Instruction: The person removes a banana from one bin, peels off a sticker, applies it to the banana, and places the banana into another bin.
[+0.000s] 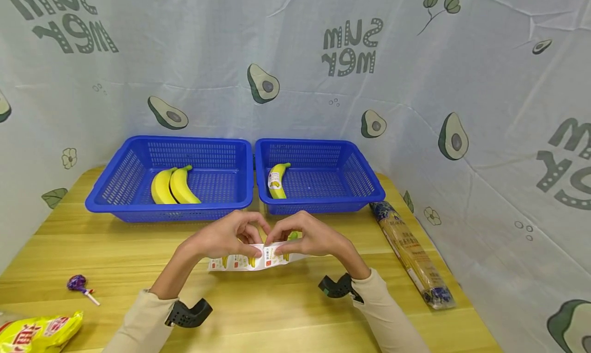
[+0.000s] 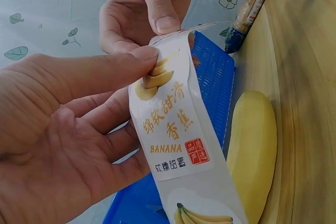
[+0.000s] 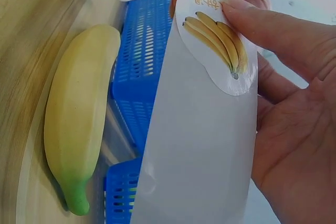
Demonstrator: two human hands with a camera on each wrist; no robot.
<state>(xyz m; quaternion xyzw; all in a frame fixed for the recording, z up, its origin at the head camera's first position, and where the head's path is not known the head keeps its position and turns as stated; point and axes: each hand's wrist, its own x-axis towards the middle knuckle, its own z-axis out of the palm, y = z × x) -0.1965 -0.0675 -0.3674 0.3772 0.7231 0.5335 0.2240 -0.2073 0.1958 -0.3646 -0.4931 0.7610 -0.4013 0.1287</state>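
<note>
A strip of banana stickers (image 1: 231, 262) on white backing is stretched between both hands above the table. My left hand (image 1: 226, 235) pinches it between thumb and fingers, the thumb over a printed banana picture in the left wrist view. My right hand (image 1: 311, 234) pinches the strip close beside the left, its thumb on a sticker (image 3: 215, 45) in the right wrist view. Below that sticker the backing (image 3: 199, 145) is bare. Behind the strip a yellow banana (image 3: 79, 114) with a green stem lies on the table; in the head view the hands mostly hide it.
Two blue baskets stand side by side at the back: the left basket (image 1: 161, 208) has two bananas (image 1: 162, 186), the right basket (image 1: 323, 203) one banana (image 1: 277, 181) with a sticker. A long clear package (image 1: 413, 255) lies at right. A lollipop (image 1: 77, 283) and yellow bag (image 1: 41, 332) lie at left.
</note>
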